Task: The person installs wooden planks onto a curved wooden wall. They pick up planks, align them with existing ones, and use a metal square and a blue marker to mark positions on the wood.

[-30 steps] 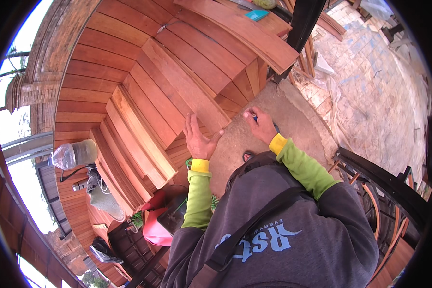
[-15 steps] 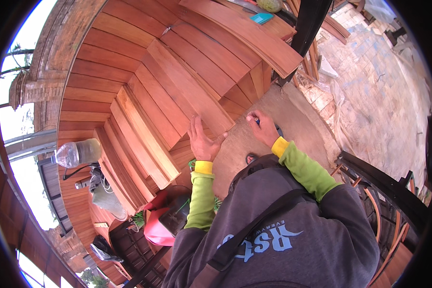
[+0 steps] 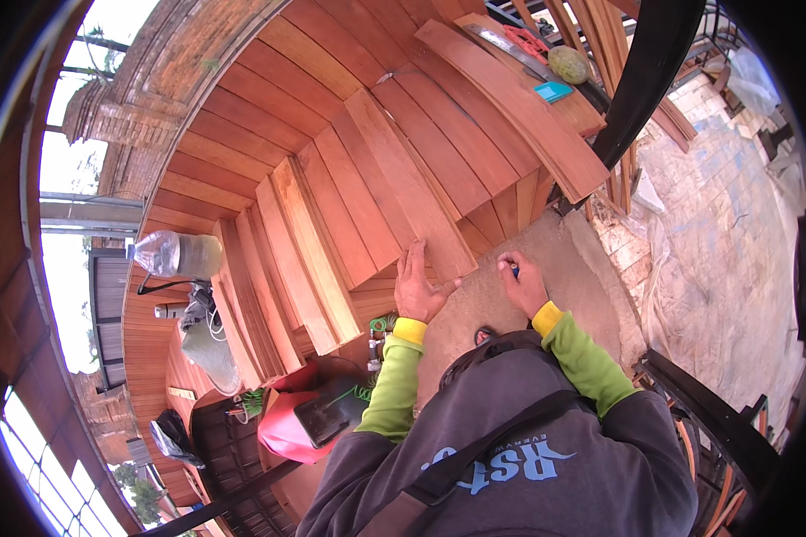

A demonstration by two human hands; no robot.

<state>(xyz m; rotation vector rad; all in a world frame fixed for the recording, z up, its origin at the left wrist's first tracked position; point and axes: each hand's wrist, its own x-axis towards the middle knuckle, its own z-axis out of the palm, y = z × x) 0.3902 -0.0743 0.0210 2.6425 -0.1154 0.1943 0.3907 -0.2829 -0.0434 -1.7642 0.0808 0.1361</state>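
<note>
A long reddish wooden plank (image 3: pixel 401 174) lies lengthwise on the plank-covered bench. My left hand (image 3: pixel 421 291) rests at its near end, fingers spread along the left edge and thumb stretched out by the end. Just right of that end, my right hand (image 3: pixel 524 285) is closed around a small dark blue object, slim like a pen; most of it is hidden by the fingers. Left of the plank, several lighter boards (image 3: pixel 309 251) lie side by side on the bench.
A loose board (image 3: pixel 519 112) lies at the far right, near a turquoise flat piece (image 3: pixel 553 91) and a roundish green-yellow fruit-like thing (image 3: pixel 569 65). At left stand a large plastic bottle (image 3: pixel 179 254) and corded tools. A red bag (image 3: pixel 288 425) sits below. A black metal post (image 3: pixel 654 85) rises at right.
The view has shifted, so bench and boards appear farther right and lower. My left hand stays at the plank's end; my right hand has come slightly closer to me, still closed.
</note>
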